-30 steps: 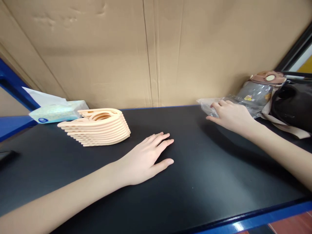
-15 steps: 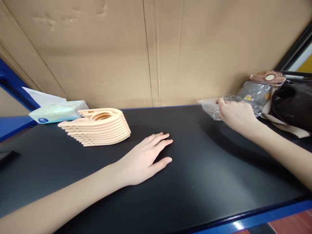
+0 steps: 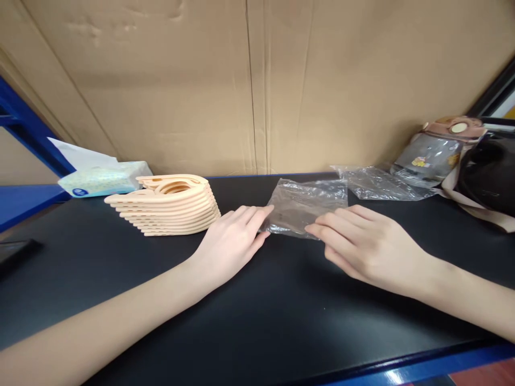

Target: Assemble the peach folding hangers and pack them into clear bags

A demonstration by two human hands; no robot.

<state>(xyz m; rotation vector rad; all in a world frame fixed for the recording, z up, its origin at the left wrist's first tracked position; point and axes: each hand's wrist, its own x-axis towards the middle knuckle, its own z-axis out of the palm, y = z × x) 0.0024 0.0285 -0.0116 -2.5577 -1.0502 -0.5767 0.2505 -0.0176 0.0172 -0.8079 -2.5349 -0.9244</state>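
Note:
A clear plastic bag [image 3: 308,201] lies spread on the black table between my hands. My left hand [image 3: 233,238] is at its near left corner, fingers and thumb closed on the edge. My right hand [image 3: 360,244] grips the bag's near right side, its fingertips over the film and the thumb partly hidden beneath. Just behind my left hand, a stack of peach plastic hangers [image 3: 173,212] lies on its own, its hooked ends towards the back.
A second clear bag [image 3: 374,185] lies at the back right, beside a drinking bottle [image 3: 432,153] and a dark bag [image 3: 493,177] with a pale strap. A tissue pack [image 3: 107,179] sits back left. A dark flat object [image 3: 18,252] is at the left edge. Cardboard [image 3: 193,91] stands behind.
My right hand has come left from the back right, bringing one clear bag to the middle. My left hand has gone from lying flat to closing on the bag's corner.

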